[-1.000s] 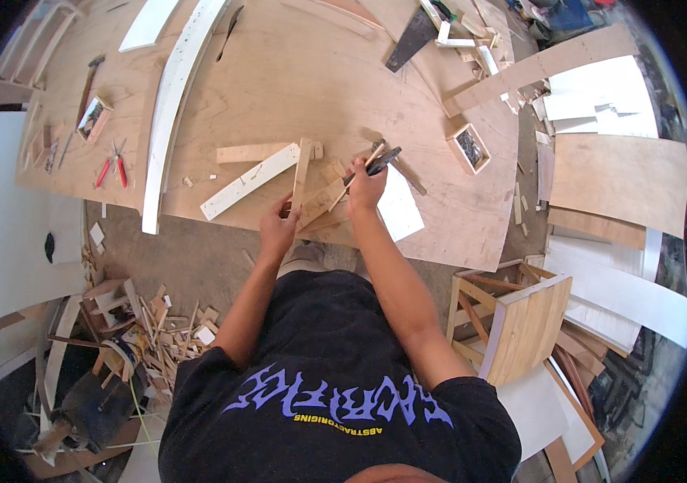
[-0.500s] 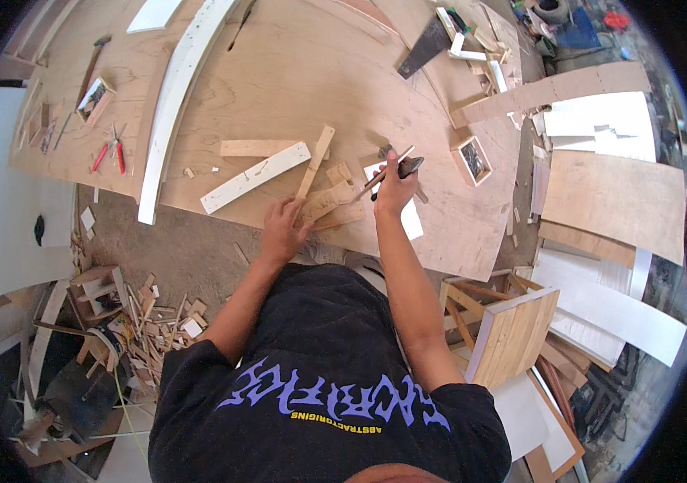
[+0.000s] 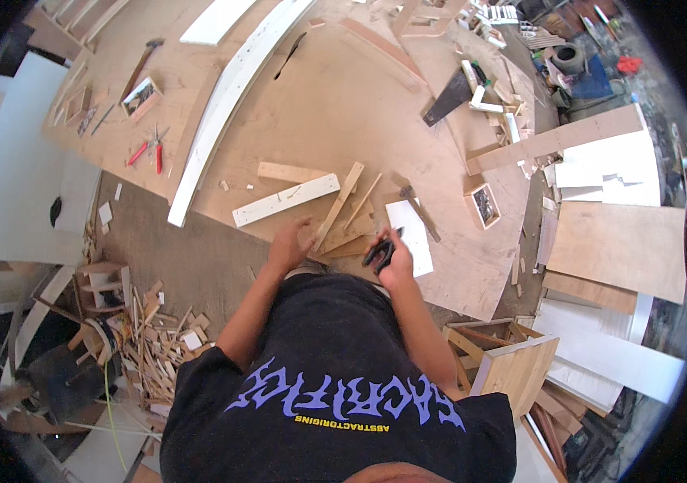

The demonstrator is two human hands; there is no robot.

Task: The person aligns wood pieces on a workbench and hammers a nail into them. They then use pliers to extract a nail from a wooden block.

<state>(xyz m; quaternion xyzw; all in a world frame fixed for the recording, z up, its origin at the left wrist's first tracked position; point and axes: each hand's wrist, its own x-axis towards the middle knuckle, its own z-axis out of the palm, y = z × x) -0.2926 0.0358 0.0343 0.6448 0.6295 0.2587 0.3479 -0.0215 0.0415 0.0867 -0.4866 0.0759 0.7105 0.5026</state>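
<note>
My right hand [image 3: 397, 264] is closed around black-handled pliers [image 3: 381, 253], low over the near edge of the table. My left hand [image 3: 289, 246] holds nothing, its fingers apart beside the near end of a narrow wooden strip [image 3: 340, 204]. A thin stick [image 3: 366, 199] lies just right of that strip. Between my hands are short wooden pieces [image 3: 350, 246], partly overlapping. Behind them a white-faced board [image 3: 285, 200] rests near another plain board [image 3: 299, 171]. Right of the stick, a hammer [image 3: 419, 211] lies across a white sheet [image 3: 411, 235].
A long white plank [image 3: 223, 121] crosses the plywood table [image 3: 335, 105]. Red-handled pliers [image 3: 150, 151], a nail box [image 3: 141, 98] and another hammer [image 3: 142, 66] lie left. To the right are a second nail box [image 3: 483, 206] and a handsaw [image 3: 449, 98]. Wood scraps [image 3: 170, 338] cover the floor.
My right hand has come down toward me with the pliers and let go of the thin stick, which now lies on the wood. My left hand has come away from the strip. The view has shifted.
</note>
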